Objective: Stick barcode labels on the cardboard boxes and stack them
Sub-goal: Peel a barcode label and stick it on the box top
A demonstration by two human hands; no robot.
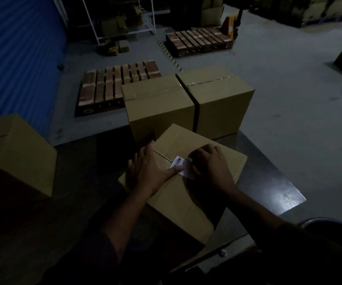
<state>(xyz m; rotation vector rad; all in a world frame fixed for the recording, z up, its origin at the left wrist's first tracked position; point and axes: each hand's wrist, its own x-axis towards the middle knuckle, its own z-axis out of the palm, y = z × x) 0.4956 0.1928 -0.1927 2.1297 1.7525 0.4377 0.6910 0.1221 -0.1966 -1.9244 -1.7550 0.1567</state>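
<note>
A closed cardboard box (pixel 186 194) lies on the dark table (pixel 268 177) in front of me. A white barcode label (pixel 181 164) sits on its taped top seam. My left hand (pixel 149 169) lies flat on the box top, its thumb pressing the label's near edge. My right hand (pixel 209 163) covers the label's right side with curled fingers and appears to pinch its backing. Two sealed boxes stand beyond the table, one at the left (pixel 157 103) and one at the right (pixel 219 99), side by side.
Another cardboard box (pixel 14 149) stands at the left on the table. Two wooden pallets (pixel 112 83) (pixel 199 41) lie on the grey floor beyond. A white rack (pixel 122 19) with cartons is at the back, and a blue shutter (pixel 18 50) is on the left.
</note>
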